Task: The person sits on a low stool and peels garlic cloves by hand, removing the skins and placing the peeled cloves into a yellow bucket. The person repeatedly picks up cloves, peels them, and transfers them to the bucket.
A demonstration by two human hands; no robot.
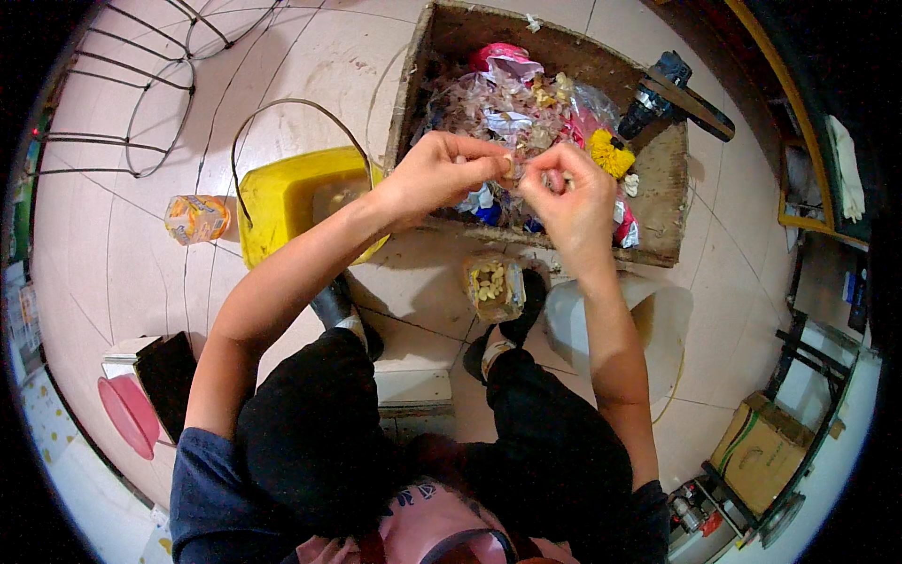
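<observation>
My left hand (pixel 442 179) pinches a small pale piece (pixel 509 165), perhaps a garlic clove, over a wooden box (pixel 675 226) of papery skins and plastic scraps. Close beside it, my right hand (pixel 571 211) is curled with thumb and index finger at the piece; what its other fingers enclose is unclear. Below them, an open plastic container (pixel 477 305) holds several peeled, cream-coloured cloves.
A yellow bucket (pixel 272 197) and orange-patterned package (pixel 195 219) stand left; a translucent bucket (pixel 672 310) stands right. A black power tool (pixel 658 94) rests across the box. Wire racks (pixel 141 141), a pink basin (pixel 127 414) and a cardboard box (pixel 756 451) line the edges.
</observation>
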